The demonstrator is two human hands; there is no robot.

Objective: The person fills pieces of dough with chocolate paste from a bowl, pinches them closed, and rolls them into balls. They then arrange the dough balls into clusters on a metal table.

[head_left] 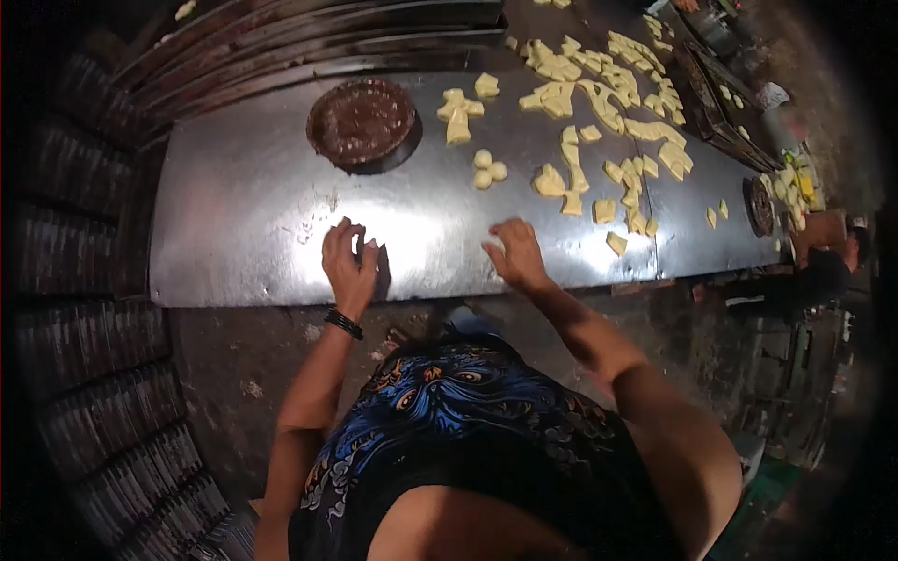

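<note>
My left hand [351,268] is over the near part of the metal table [234,215], its fingers bent and a gap between thumb and forefinger. To its right, my right hand [520,256] is held with thumb and fingers apart. Nothing shows in either hand. Beyond the right hand, three round pale dough balls [484,171] sit touching each other. A round bowl [314,140] with a dark brown filling [363,120] stands beyond my left hand. Many cut pale yellow dough pieces [571,159] lie loose to the right, some overlapping.
Stacked dark trays [309,47] line the far left side, and more racked trays [84,262] stand at the left. Another dark tray [739,112] and a second brown bowl [760,206] are at the right. A person [823,271] is beyond the table's right end.
</note>
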